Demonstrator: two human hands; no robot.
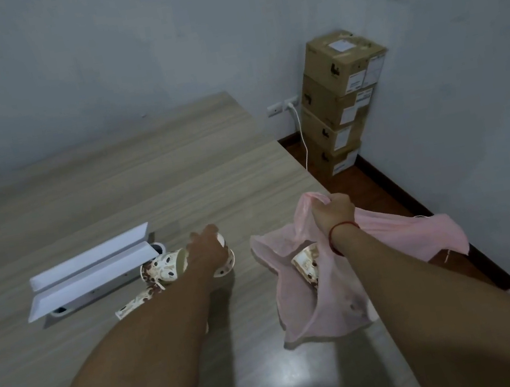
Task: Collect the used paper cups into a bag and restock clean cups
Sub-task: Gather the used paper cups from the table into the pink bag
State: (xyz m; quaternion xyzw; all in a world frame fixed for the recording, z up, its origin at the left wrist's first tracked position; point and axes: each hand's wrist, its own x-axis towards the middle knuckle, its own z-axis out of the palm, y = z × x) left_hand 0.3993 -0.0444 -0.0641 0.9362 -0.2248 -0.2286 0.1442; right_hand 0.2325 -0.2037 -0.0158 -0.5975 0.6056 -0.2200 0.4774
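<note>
Reaching across the wooden table point(111, 190), my left hand point(209, 248) curls over a spotted paper cup point(226, 265) near the table's middle. Only parts of the cup's rim show past the knuckles, and I cannot tell whether it stands upright. My right hand point(334, 213), a red string point(338, 238) on its wrist, clutches the bunched mouth of a pink plastic bag point(320, 307) and holds it up just right of that cup. The bag's bottom rests on the tabletop near the right edge. One used cup point(306, 264) shows through the thin plastic. Just left of my left hand a second cup point(165, 269) lies on its side. A flattened cup point(132, 305) lies nearer me, beside a white flip-up socket cover point(91, 271). Cardboard boxes point(342, 101) stand stacked in the far corner, by a wall outlet point(283, 108).
</note>
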